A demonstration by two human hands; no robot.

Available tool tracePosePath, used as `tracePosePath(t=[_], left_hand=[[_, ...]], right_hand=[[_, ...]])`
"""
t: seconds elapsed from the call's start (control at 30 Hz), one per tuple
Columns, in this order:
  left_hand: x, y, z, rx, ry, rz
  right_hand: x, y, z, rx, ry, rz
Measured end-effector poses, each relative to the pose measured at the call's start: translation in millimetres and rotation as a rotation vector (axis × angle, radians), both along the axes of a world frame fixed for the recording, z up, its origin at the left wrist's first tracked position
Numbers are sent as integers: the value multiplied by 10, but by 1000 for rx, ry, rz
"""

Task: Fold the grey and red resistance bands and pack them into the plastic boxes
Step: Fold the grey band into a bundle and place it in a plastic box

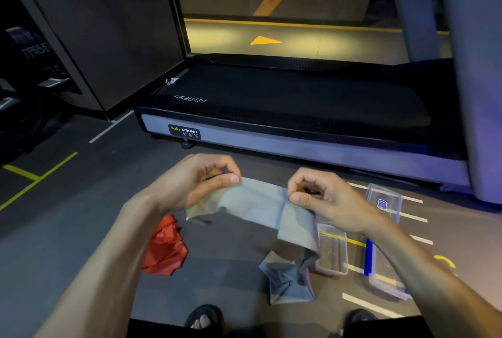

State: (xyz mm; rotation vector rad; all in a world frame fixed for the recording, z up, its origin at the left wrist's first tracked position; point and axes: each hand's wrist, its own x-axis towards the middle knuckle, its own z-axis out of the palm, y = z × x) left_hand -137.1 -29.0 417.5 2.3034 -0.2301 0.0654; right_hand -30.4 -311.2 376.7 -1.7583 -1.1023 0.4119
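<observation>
Grey band (pixel 258 202) stretched left-right

One grey stretchy resistance band (pixel 260 202) is in view, and one crumpled red resistance band (pixel 164 250). There are two clear plastic boxes: a small open rectangular box (pixel 332 249) and a larger box with a blue clip (pixel 380 275). One clear plastic lid (pixel 383 200), one black treadmill (pixel 285 101) and two bare hands complete the count: left hand (pixel 199 179), right hand (pixel 324 198).
</observation>
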Motion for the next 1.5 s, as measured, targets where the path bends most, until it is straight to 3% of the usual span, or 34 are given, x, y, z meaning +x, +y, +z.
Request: tracePosePath(t=[0.23,0.67,0.8,1.0,1.2,1.37,1.5], left_hand=[[1,-41,-7,92,-25,11],[32,-17,-76,57,12,31],[41,-21,-84,56,43,20],[42,-49,-39,-191,212,-53],[113,-126,-96,-44,347,-87],[170,-223,-90,-40,373,-104],[199,-323,-71,-41,360,-134]], right_hand=[[1,-9,-59,16,-41,-53],[39,-71,16,20,-77,-158],[29,-72,44,7,-92,-144],[7,-70,41,4,36,-56],[-90,32,123,101,65,-16],[-259,156,341,234,195,125],[-331,320,272,162,99,81]])
